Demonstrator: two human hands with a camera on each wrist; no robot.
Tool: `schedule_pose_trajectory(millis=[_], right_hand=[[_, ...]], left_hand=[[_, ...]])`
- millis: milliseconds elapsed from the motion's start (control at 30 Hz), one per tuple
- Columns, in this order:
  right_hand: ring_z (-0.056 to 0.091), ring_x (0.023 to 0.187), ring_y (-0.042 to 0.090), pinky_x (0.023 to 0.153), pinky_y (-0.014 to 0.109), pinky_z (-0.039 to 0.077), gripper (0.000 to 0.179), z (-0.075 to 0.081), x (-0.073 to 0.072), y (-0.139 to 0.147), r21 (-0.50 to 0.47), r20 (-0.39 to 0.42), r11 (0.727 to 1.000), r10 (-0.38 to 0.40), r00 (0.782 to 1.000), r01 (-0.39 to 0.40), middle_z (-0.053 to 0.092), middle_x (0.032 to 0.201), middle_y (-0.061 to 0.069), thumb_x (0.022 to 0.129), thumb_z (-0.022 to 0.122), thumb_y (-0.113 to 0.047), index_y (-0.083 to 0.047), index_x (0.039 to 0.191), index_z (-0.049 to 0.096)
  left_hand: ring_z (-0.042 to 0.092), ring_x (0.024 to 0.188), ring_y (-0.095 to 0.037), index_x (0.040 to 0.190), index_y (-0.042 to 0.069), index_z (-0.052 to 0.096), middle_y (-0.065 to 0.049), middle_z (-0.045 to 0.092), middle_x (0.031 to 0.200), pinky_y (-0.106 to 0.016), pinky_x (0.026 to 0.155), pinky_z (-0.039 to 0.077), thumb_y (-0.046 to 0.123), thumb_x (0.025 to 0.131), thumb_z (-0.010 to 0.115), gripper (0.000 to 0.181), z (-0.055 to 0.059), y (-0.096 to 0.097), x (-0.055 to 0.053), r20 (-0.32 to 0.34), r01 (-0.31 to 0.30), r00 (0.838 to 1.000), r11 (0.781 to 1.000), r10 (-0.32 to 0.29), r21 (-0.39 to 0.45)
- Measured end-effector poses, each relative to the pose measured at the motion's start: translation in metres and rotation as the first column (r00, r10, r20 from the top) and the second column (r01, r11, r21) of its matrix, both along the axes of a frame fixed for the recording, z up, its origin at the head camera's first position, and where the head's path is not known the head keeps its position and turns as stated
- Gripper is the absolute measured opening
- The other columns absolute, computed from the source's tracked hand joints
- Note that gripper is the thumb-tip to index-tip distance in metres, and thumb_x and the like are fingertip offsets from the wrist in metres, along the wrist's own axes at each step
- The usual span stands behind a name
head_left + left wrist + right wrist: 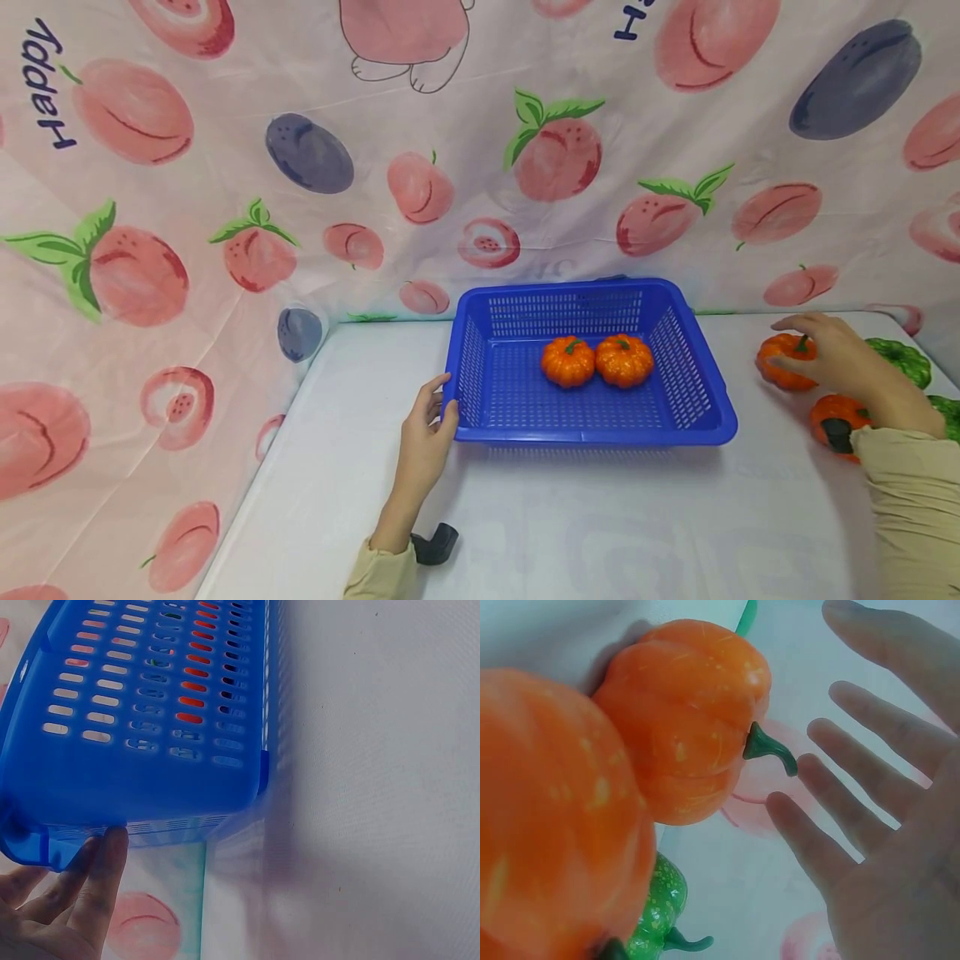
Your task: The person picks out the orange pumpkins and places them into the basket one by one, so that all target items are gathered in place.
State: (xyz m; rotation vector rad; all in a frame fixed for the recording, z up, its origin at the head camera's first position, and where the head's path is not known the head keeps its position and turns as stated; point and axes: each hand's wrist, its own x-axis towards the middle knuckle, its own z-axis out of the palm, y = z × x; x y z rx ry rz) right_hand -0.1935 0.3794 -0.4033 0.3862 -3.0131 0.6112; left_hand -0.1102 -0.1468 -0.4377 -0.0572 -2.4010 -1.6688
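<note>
A blue plastic basket [577,437] with slotted walls stands on the table, with two small orange pumpkins, a left pumpkin [567,363] and a right pumpkin [624,362], side by side inside. At its left end, near the front corner, my left hand [423,433] touches the basket with thumb and fingertips; in the left wrist view those fingers [101,881] lie against its outer wall. Over to the right, my right hand [832,358] reaches over another orange pumpkin [690,712], fingers spread. A gap shows between fingertips and pumpkin in the right wrist view.
Nearer me, partly behind the right wrist, sits one more orange pumpkin [828,412]. Green pumpkins [900,360] lie at the table's right edge. Fruit-patterned cloth [480,167] hangs behind and to the left of the white table [600,517].
</note>
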Motion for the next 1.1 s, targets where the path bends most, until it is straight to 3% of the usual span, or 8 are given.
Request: schedule_pose_trajectory(millis=[267, 567, 900, 1100], right_hand=[[0.029, 0.119, 0.061, 0.097, 0.078, 0.028, 0.059, 0.0, -0.002, 0.005, 0.033, 0.113, 0.999, -0.03, 0.993, 0.027, 0.034, 0.132, 0.043, 0.087, 0.073, -0.015, 0.017, 0.13, 0.046], [0.034, 0.114, 0.058, 0.099, 0.076, 0.029, 0.067, -0.005, -0.004, 0.009, 0.046, 0.219, 0.998, -0.058, 0.974, 0.049, 0.036, 0.128, 0.043, 0.088, 0.071, -0.024, 0.017, 0.132, 0.043], [0.032, 0.113, 0.058, 0.097, 0.076, 0.03, 0.056, -0.008, -0.005, 0.01, 0.029, 0.203, 0.999, -0.037, 0.979, 0.032, 0.034, 0.128, 0.042, 0.086, 0.071, -0.009, 0.017, 0.129, 0.046], [0.039, 0.11, 0.058, 0.094, 0.074, 0.033, 0.051, -0.012, -0.007, 0.012, 0.041, 0.104, 0.999, 0.018, 0.994, -0.022, 0.042, 0.124, 0.042, 0.08, 0.072, 0.001, 0.018, 0.123, 0.05]], left_hand=[[0.066, 0.112, -0.03, 0.141, 0.016, 0.051, -0.017, 0.066, 0.119, -0.042, 0.087, 0.058, 0.011, 0.1, 0.055, 0.042, 0.0, 0.0, 0.0, 0.002, -0.011, 1.0, 1.0, 0.011, -0.024], [0.067, 0.11, -0.028, 0.141, 0.017, 0.052, -0.015, 0.067, 0.118, -0.04, 0.086, 0.058, 0.011, 0.1, 0.055, 0.041, -0.001, 0.0, -0.001, 0.006, -0.014, 1.0, 0.999, 0.014, -0.029], [0.066, 0.112, -0.03, 0.141, 0.017, 0.052, -0.016, 0.067, 0.119, -0.044, 0.089, 0.057, 0.014, 0.101, 0.056, 0.041, -0.001, 0.0, -0.001, 0.009, -0.014, 1.0, 1.0, 0.014, -0.016], [0.066, 0.112, -0.029, 0.14, 0.018, 0.052, -0.016, 0.067, 0.118, -0.043, 0.089, 0.057, 0.014, 0.101, 0.056, 0.04, -0.001, -0.001, -0.001, 0.012, -0.015, 1.0, 1.0, 0.015, -0.021]])
